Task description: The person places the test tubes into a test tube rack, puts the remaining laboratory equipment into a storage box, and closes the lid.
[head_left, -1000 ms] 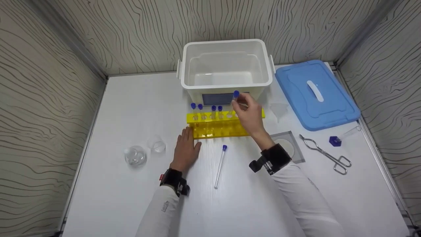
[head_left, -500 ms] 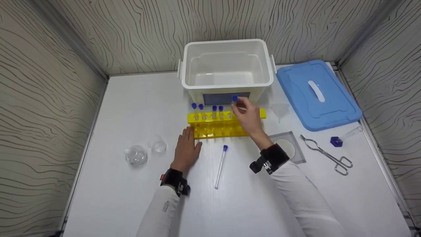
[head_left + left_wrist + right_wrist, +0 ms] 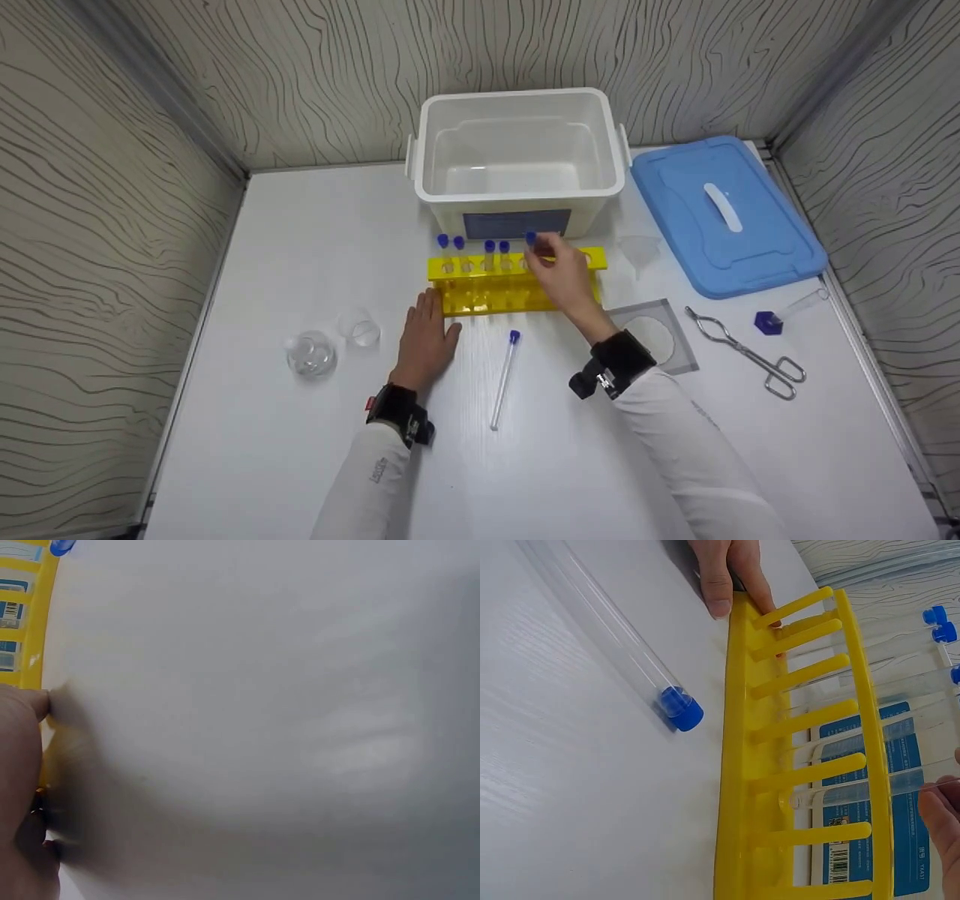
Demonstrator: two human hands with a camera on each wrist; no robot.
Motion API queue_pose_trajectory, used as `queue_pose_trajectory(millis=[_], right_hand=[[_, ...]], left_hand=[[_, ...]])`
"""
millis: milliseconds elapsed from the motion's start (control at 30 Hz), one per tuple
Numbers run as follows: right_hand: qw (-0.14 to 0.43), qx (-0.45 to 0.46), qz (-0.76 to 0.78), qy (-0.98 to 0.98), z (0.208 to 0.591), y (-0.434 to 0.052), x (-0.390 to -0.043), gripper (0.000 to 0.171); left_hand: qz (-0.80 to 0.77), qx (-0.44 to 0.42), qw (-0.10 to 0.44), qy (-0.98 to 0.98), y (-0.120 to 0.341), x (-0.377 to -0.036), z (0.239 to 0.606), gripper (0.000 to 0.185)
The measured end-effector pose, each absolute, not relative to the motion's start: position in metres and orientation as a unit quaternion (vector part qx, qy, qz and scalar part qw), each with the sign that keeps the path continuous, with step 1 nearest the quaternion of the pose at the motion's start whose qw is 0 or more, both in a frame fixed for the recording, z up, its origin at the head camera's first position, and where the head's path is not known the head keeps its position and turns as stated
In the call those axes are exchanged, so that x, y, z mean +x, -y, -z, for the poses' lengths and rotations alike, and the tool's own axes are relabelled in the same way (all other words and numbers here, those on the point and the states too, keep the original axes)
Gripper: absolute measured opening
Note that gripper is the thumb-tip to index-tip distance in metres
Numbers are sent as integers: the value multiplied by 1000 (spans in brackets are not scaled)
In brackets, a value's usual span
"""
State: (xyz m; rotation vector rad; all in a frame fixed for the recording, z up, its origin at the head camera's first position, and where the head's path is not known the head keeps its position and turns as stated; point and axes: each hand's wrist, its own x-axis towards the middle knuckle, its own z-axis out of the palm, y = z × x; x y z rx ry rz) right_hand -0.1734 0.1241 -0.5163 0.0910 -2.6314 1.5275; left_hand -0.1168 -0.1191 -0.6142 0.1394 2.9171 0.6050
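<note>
You are working on a white table point(image 3: 300, 225) boxed in by panels with a wavy dark-line pattern. The yellow test tube rack point(image 3: 487, 289) stands near the middle of it, and everything else can be placed from there.

Your right hand point(image 3: 566, 277) is over the rack's right half, fingers curled round a blue-capped test tube point(image 3: 531, 241) that stands upright in a hole of the rack's top bar, just right of four other capped tubes point(image 3: 472, 247) in the same row. In the right wrist view the held tube's clear body point(image 3: 855, 795) passes through the rack's bars, with your fingertips point(image 3: 941, 821) pinching it at the edge of the picture.

Your left hand point(image 3: 424, 337) lies flat on the table with fingers straight, their tips touching the rack's left front corner; it holds nothing.

Just in front of the rack another capped test tube point(image 3: 504, 375) lies on its side. Behind the rack stands an open white storage bin point(image 3: 517, 105), and its blue lid point(image 3: 724, 214) lies well off to the rack's right. A small clear funnel point(image 3: 637, 251) sits just right of the rack, with a square glass dish point(image 3: 656, 337), metal tongs point(image 3: 750, 356) and one more lying tube point(image 3: 784, 311) farther right. To the rack's left are a small beaker point(image 3: 358, 328) and a round flask point(image 3: 310, 354).
</note>
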Motion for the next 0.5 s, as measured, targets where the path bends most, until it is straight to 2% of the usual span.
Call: queue_pose_trajectory(millis=[500], right_hand=[[23, 12, -495, 869, 520, -125, -173, 31]], left_hand=[[-201, 45, 81, -975, 119, -118, 617, 74]])
